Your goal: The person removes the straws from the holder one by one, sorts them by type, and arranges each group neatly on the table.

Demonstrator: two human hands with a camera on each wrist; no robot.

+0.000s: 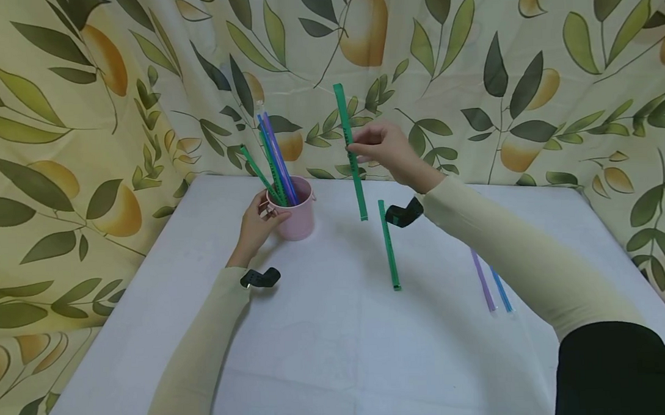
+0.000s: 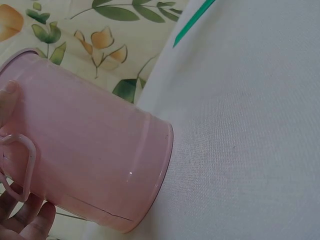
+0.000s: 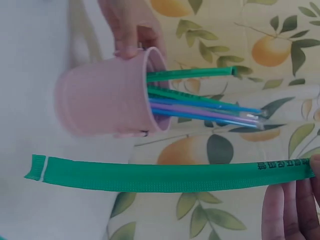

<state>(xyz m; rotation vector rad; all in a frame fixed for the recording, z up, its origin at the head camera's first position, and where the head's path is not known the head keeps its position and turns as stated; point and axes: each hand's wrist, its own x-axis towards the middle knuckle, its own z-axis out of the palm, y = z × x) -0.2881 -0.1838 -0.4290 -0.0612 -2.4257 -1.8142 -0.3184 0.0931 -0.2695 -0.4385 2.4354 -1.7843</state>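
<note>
We hold pink cup (image 1: 295, 215) steady, left hand (image 1: 254, 225) gripping rim. Right hand (image 1: 382, 146) pinches green straw (image 1: 349, 149) upright, at cup's 2 o'clock. Step: loading cup. Next, we judge: carry over the cup, lower the tip in.

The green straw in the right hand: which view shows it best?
The right wrist view: the held green straw fills the frame, printing and sealed end visible, pinched by the right hand. The head view shows it whole but small, upright above the table. The left wrist view misses it.

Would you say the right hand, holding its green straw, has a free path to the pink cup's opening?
Probably yes: the right hand holds the green straw upright beside the pink cup, with nothing between.
</note>
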